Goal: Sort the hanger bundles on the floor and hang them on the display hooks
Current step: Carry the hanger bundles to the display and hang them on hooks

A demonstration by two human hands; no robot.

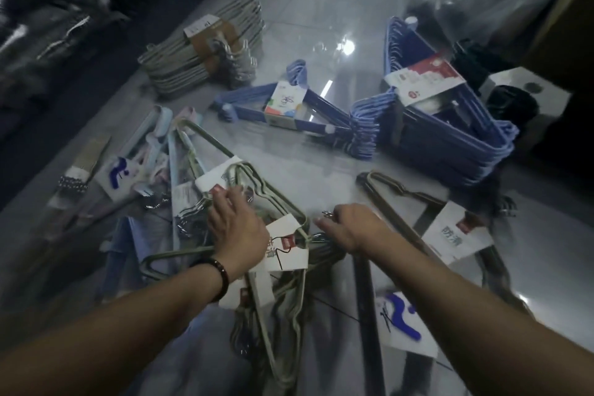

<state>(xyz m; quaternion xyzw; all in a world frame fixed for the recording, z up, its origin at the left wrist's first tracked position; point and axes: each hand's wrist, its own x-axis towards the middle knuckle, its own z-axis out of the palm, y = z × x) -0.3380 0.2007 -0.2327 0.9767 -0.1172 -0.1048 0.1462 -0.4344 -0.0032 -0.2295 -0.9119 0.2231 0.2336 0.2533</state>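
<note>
Where left hand (236, 219) touches, olive hangers (289, 315) — thin (white-tagged), tangled

I see a glossy tiled floor (321, 26). Under my left hand (236, 225) lie green hangers (209, 143), with pastel hangers (151, 145) to its left and a grey stack (205, 51) beyond it. Beyond my right hand (350, 228) lie a blue bundle (289, 106) and a blue stack (450, 135); brown hangers (395, 190) lie just to its right.
</note>
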